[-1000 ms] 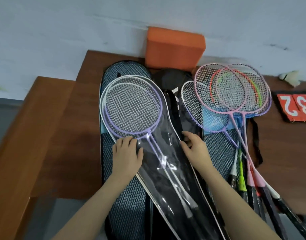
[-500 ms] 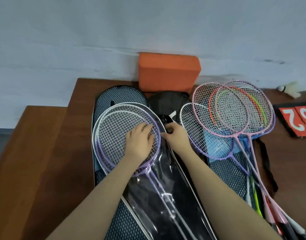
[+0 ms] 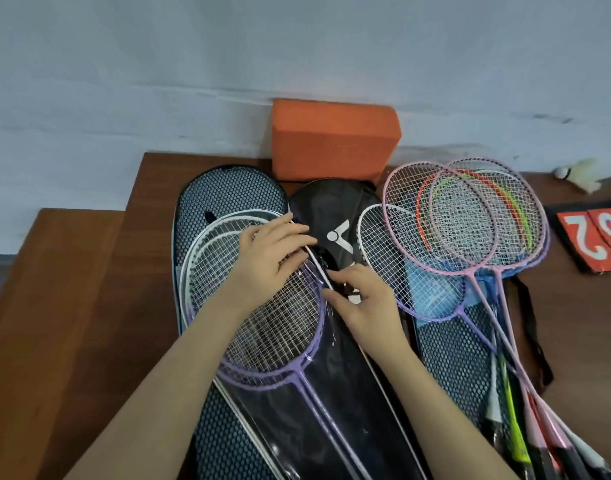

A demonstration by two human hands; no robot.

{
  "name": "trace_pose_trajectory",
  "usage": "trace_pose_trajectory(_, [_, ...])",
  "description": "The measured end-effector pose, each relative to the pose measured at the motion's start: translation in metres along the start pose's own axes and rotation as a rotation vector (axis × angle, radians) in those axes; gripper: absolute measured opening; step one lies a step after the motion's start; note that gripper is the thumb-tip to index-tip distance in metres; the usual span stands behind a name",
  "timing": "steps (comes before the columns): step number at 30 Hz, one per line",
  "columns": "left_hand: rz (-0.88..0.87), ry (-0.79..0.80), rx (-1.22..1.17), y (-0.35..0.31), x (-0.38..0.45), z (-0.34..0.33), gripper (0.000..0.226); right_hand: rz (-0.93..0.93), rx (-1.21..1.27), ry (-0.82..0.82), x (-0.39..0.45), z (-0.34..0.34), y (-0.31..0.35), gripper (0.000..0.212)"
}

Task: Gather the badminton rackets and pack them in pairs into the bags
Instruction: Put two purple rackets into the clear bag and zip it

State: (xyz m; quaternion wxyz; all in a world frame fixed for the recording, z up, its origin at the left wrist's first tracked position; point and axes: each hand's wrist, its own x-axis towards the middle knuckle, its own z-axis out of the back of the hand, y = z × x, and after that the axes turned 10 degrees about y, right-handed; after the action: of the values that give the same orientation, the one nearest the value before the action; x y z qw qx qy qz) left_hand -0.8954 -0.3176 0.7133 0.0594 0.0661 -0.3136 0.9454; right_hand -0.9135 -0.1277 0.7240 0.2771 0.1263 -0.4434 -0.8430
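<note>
Two purple rackets lie stacked inside the clear-fronted bag on the counter, atop a mesh bag. Left hand rests flat on the strings, fingers straight, no grip. Right hand pinches the bag's edge near the zipper. Loose rackets are piled to the right. Black bag lies between.

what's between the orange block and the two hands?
Head view: the rounded top of a black racket bag with a white logo lies between the orange foam block and the left hand and right hand.
</note>
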Motion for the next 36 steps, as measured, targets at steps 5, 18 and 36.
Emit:
trace_pose_trajectory(5, [-0.031, -0.046, 0.011, -0.007, -0.001, -0.003, 0.030, -0.067, 0.089, 0.014, -0.004, 0.004, 0.004, 0.014])
trace_pose_trajectory(18, [-0.027, -0.209, -0.016, -0.022, -0.023, 0.011, 0.021, -0.062, 0.177, 0.012, 0.012, 0.015, 0.036, 0.011])
trace_pose_trajectory(36, [0.146, -0.258, -0.039, -0.007, -0.018, 0.023, 0.015, 0.134, -0.454, 0.108, -0.041, 0.036, -0.012, 0.011])
